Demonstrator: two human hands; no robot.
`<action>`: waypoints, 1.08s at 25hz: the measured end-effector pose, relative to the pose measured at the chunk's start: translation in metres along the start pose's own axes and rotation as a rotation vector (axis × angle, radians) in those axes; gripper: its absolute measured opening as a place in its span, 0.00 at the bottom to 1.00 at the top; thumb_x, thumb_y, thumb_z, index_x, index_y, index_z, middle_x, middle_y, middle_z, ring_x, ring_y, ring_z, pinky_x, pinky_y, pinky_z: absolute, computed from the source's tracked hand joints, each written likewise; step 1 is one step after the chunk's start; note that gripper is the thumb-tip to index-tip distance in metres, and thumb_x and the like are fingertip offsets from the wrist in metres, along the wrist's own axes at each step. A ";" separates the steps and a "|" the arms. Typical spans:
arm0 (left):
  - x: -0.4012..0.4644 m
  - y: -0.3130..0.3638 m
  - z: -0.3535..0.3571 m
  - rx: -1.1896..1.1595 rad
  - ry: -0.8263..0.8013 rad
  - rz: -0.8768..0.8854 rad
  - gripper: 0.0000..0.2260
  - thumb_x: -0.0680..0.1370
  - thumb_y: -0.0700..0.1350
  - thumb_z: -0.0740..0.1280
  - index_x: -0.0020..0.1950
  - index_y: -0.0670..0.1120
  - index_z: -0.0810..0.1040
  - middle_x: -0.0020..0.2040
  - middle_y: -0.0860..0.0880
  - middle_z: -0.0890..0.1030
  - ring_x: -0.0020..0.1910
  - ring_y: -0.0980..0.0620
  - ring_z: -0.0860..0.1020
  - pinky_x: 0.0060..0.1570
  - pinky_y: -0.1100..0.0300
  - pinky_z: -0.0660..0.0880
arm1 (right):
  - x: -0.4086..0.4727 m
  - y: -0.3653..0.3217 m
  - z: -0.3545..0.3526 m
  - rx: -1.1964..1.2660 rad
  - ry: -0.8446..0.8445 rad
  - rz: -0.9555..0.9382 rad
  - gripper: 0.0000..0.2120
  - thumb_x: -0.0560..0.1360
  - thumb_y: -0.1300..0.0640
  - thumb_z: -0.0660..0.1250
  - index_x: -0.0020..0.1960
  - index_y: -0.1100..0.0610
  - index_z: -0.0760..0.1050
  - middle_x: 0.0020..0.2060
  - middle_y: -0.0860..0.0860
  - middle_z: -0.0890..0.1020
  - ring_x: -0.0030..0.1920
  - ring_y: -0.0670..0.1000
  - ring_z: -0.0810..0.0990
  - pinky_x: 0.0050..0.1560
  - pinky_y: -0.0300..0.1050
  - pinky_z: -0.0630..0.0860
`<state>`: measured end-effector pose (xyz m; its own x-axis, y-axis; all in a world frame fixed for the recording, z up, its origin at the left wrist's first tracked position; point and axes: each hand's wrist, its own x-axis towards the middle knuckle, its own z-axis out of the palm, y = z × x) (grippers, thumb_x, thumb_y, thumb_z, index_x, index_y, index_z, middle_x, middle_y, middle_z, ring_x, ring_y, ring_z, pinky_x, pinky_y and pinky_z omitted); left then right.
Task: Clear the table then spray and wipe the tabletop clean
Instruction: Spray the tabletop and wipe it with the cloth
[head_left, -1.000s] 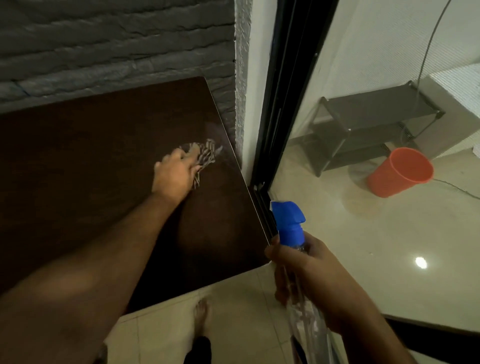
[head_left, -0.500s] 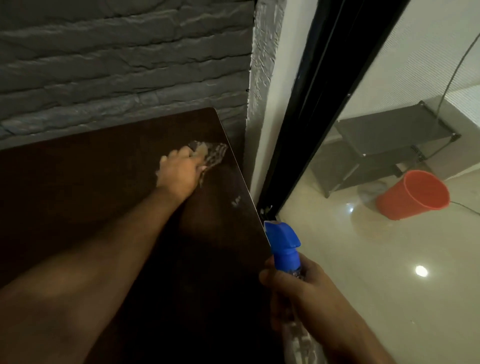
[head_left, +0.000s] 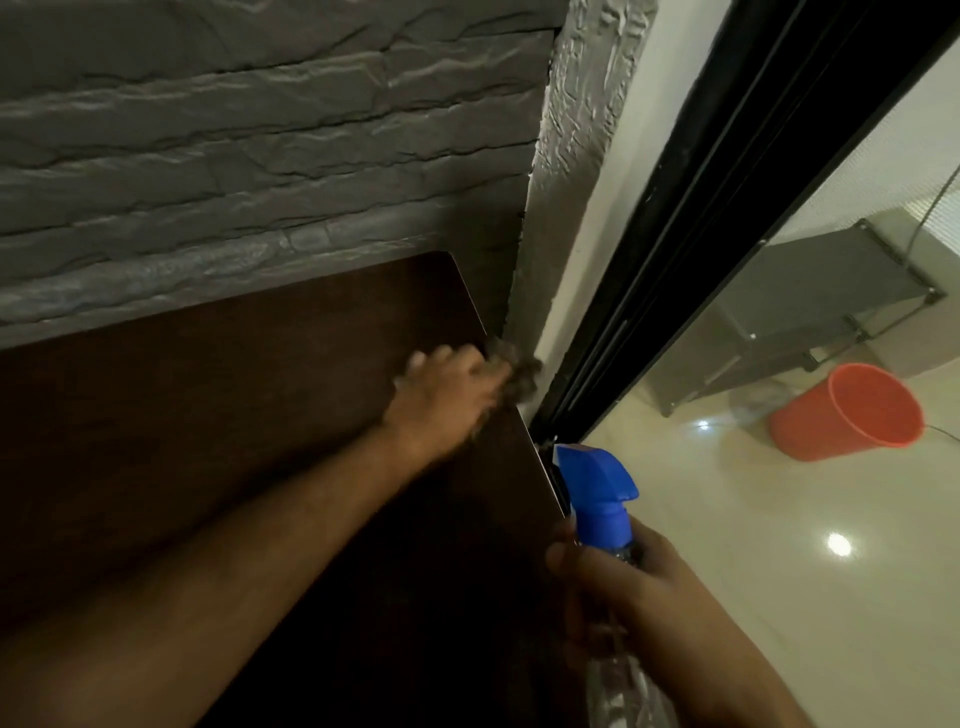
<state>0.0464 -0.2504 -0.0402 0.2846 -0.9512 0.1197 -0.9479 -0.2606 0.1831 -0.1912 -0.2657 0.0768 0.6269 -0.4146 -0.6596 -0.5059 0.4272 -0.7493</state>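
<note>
Left hand (head_left: 447, 395) slid cloth (head_left: 519, 376) rightward, now at tabletop (head_left: 234, 415) right edge.

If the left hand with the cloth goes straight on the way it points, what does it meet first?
The left hand with the cloth is already at the table edge. Straight on, it would probably meet the grey wall corner first, then the black door frame; depth is unclear.

We see a dark brown tabletop (head_left: 218, 415) against a grey stone-textured wall (head_left: 234, 145). The spray bottle (head_left: 605, 512) has a bright blue head on a clear body, the bucket (head_left: 852, 413) is orange, and the cloth (head_left: 519, 376) looks brownish (blurred, pattern unclear).
</note>
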 end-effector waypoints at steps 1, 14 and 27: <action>-0.027 0.030 0.005 -0.039 -0.027 0.239 0.18 0.76 0.52 0.66 0.64 0.52 0.68 0.51 0.49 0.76 0.47 0.49 0.76 0.46 0.52 0.71 | 0.002 -0.001 0.000 0.021 0.003 0.007 0.19 0.60 0.55 0.72 0.48 0.61 0.74 0.25 0.58 0.74 0.25 0.55 0.73 0.27 0.45 0.73; 0.033 -0.039 0.013 0.034 0.005 -0.097 0.17 0.80 0.51 0.59 0.69 0.55 0.66 0.56 0.49 0.74 0.52 0.48 0.73 0.51 0.51 0.71 | 0.032 -0.015 0.002 0.067 -0.040 0.040 0.27 0.54 0.54 0.75 0.52 0.60 0.74 0.25 0.58 0.75 0.27 0.56 0.74 0.29 0.47 0.74; 0.112 -0.116 0.021 0.045 0.148 -0.320 0.19 0.80 0.48 0.63 0.71 0.53 0.71 0.56 0.44 0.76 0.54 0.42 0.75 0.55 0.48 0.72 | 0.070 -0.047 0.018 0.035 -0.027 -0.038 0.21 0.62 0.55 0.75 0.51 0.60 0.74 0.27 0.56 0.76 0.29 0.56 0.75 0.32 0.49 0.76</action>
<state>0.1858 -0.3303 -0.0683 0.5830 -0.7864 0.2041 -0.8116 -0.5520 0.1914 -0.1126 -0.3004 0.0664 0.6609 -0.4094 -0.6290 -0.4609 0.4401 -0.7707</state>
